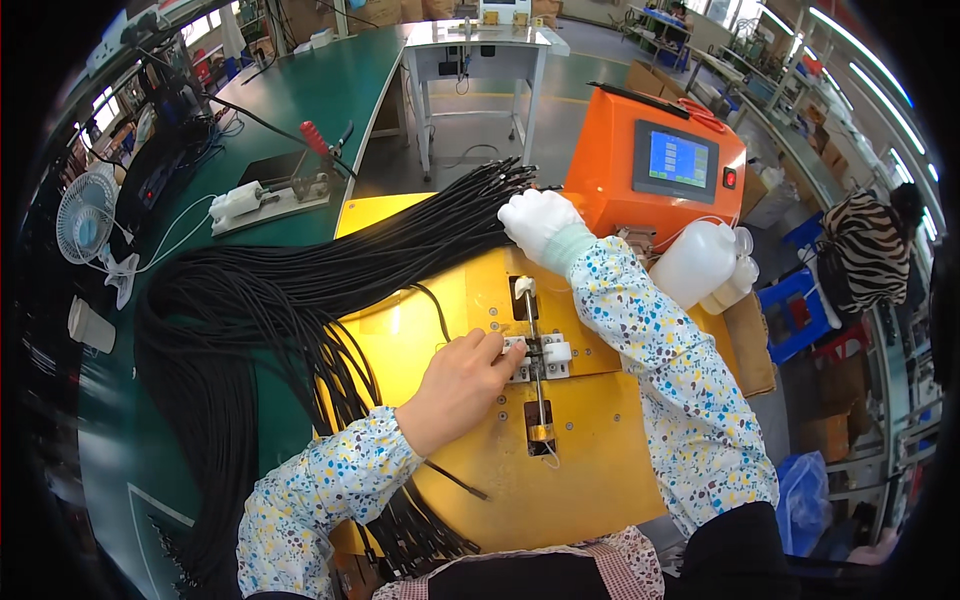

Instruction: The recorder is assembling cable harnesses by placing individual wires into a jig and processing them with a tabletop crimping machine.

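Note:
My left hand [465,385], bare, has its fingers bent together, with a fingertip at the small white clamp block [555,351] on the yellow plate. A single black cable [432,298] runs in under this hand, and a loose cable end [472,488] comes out below the wrist; the grip is partly hidden. Through the block passes a thin metal rod [532,310]. In a white glove, my right hand [541,225] is closed beside the tips of a thick bundle of black cables [400,240]. What its fingers hold is hidden.
An orange machine [600,150] with a screen [676,162] stands at the back right, white bottles [692,263] beside it. The bundle drapes over the green table [285,110] at left. Nearby are a red-handled toggle clamp [315,138] and a fan [86,215]. Another person [868,245] is at far right.

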`<state>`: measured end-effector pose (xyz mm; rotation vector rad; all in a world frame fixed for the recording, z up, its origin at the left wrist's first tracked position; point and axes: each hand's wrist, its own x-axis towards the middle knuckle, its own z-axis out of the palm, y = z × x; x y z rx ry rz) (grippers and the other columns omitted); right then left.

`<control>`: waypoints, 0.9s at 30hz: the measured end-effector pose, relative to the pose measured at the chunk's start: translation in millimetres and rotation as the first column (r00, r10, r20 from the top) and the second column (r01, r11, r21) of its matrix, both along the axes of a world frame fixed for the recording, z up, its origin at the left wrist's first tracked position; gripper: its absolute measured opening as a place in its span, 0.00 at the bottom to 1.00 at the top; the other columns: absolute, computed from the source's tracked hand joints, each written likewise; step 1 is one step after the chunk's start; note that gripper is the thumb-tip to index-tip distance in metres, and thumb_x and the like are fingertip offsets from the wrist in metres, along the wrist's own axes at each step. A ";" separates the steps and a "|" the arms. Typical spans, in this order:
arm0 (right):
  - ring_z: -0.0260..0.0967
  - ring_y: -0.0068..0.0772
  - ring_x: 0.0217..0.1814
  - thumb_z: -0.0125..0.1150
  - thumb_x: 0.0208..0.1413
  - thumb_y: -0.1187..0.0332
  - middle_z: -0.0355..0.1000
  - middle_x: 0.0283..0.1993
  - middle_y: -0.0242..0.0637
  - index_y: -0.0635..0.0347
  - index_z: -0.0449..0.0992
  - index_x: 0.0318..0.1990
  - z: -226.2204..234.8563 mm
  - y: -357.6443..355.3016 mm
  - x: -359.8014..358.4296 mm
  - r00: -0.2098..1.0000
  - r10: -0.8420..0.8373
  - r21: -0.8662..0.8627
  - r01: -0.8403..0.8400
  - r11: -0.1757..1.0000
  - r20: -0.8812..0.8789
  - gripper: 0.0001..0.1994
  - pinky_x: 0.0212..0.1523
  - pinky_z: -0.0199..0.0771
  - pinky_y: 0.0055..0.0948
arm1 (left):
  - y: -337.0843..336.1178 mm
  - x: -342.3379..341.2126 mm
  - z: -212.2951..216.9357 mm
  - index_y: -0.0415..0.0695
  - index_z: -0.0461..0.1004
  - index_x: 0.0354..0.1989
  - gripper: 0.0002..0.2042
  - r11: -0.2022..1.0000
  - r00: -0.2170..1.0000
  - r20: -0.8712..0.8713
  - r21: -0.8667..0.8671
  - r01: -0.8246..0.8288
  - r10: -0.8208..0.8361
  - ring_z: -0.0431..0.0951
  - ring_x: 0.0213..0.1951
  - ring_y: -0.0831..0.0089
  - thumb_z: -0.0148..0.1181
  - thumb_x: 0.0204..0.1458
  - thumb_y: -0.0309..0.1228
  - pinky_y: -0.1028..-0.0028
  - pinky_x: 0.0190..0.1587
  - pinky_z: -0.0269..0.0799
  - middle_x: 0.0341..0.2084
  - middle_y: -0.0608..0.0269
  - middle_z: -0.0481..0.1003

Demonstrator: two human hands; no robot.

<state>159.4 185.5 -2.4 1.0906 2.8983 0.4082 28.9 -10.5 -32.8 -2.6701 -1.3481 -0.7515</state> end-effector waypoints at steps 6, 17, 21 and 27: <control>0.73 0.38 0.49 0.58 0.52 0.68 0.76 0.40 0.38 0.55 0.77 0.39 0.2 -5.6 -0.5 0.994 -0.051 -0.113 0.040 0.993 -0.094 0.08 0.46 0.75 0.37 | 1.9 0.0 1.1 0.41 0.77 0.43 0.15 0.999 0.997 0.072 -0.034 -0.026 0.029 0.71 0.31 0.66 0.61 0.43 0.20 0.71 0.32 0.70 0.26 0.61 0.69; 0.72 0.36 0.48 0.56 0.52 0.71 0.75 0.38 0.34 0.51 0.77 0.37 24.1 -2.0 18.1 0.992 0.017 0.165 0.004 0.986 -0.123 0.06 0.45 0.74 0.33 | 13.3 -14.1 2.9 0.41 0.75 0.30 0.07 0.960 0.961 0.267 -0.279 0.005 0.072 0.71 0.41 0.58 0.65 0.42 0.21 0.64 0.47 0.66 0.32 0.58 0.72; 0.76 0.36 0.42 0.54 0.53 0.71 0.75 0.34 0.34 0.52 0.75 0.36 39.8 -25.0 31.7 0.962 -0.194 0.166 0.226 0.960 -0.191 0.05 0.38 0.76 0.35 | 11.5 -15.3 34.3 0.43 0.76 0.30 0.07 0.922 0.982 0.156 -0.385 -0.040 0.107 0.70 0.46 0.57 0.65 0.42 0.23 0.63 0.52 0.64 0.38 0.58 0.73; 0.71 0.48 0.36 0.60 0.52 0.69 0.71 0.31 0.41 0.57 0.74 0.36 34.7 -116.8 63.9 0.826 -0.075 -0.338 -0.144 0.930 -0.559 0.05 0.36 0.71 0.40 | -6.0 -11.3 64.3 0.41 0.75 0.42 0.14 0.985 0.946 0.323 -0.173 0.024 0.034 0.67 0.54 0.51 0.66 0.46 0.25 0.62 0.56 0.64 0.50 0.49 0.69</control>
